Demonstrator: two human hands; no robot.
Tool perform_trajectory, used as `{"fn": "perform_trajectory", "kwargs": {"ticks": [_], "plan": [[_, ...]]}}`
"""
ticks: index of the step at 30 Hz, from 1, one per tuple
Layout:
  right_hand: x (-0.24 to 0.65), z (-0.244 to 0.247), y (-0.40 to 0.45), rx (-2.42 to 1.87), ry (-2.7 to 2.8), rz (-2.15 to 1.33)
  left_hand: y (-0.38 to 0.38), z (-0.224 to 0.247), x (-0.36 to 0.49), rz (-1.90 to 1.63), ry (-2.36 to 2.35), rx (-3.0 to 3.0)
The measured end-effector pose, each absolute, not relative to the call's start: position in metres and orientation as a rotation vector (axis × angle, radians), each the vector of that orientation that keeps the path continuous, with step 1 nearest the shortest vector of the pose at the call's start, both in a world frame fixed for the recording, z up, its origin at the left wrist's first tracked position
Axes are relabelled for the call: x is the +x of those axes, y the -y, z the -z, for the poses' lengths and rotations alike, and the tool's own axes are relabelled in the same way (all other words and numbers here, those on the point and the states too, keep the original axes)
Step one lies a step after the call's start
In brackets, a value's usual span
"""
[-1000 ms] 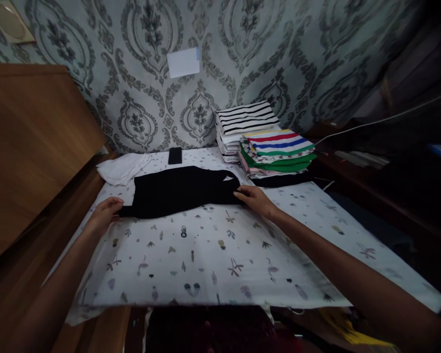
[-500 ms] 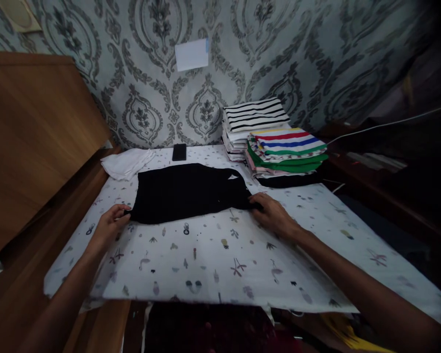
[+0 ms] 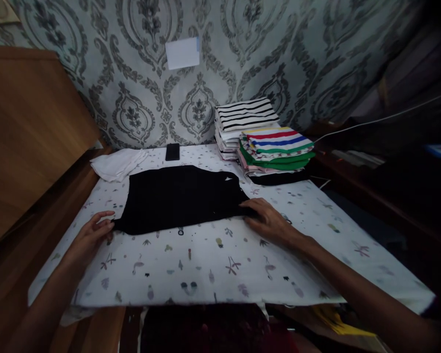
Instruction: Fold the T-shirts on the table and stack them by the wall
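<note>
A black garment (image 3: 180,198) lies spread flat on a white patterned cloth (image 3: 206,255), its near edge running between my two hands. My left hand (image 3: 90,238) pinches its near left corner, which is drawn out to a point at the fingertips. At the near right corner, my right hand (image 3: 268,220) has its fingers closed on the fabric, and part of the edge is hidden under them. A small white patch shows near the garment's upper right side.
Folded clothes stand in a striped-topped stack (image 3: 247,115) and a colourful stack (image 3: 277,152) at the back right. A white cloth (image 3: 117,164) lies back left, near a dark phone-like object (image 3: 172,152). A wooden cabinet (image 3: 33,137) borders the left side.
The garment's near edge has come closer to me, its left corner drawn left and nearer by my left hand. My right hand keeps its hold. The view has shifted slightly right.
</note>
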State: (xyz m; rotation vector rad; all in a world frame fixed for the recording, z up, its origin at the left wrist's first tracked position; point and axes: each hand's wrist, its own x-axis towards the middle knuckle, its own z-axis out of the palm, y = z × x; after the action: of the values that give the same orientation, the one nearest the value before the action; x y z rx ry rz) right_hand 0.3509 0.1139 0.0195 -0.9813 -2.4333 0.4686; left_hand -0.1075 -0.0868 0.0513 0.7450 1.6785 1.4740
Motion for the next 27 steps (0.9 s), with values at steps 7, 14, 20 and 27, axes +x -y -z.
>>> {"fn": "perform_trajectory", "kwargs": {"ticks": [7,14,20,27], "plan": [[0.349,-0.022,-0.114,-0.927,2.372,-0.404,0.08,-0.069,-0.115,-1.524,-1.81,0.852],[0.368,-0.013,-0.109,-0.951,2.438,-0.14,0.1,-0.066,-0.129,-0.942,-2.107,1.223],[0.305,-0.032,-0.092,-0.862,2.518,-0.229,0.067,-0.06,-0.085,-0.762,-2.285,1.868],[0.227,-0.031,-0.093,-0.936,2.602,-0.435,0.026,-0.058,-0.03,-0.425,-2.141,1.896]]}}
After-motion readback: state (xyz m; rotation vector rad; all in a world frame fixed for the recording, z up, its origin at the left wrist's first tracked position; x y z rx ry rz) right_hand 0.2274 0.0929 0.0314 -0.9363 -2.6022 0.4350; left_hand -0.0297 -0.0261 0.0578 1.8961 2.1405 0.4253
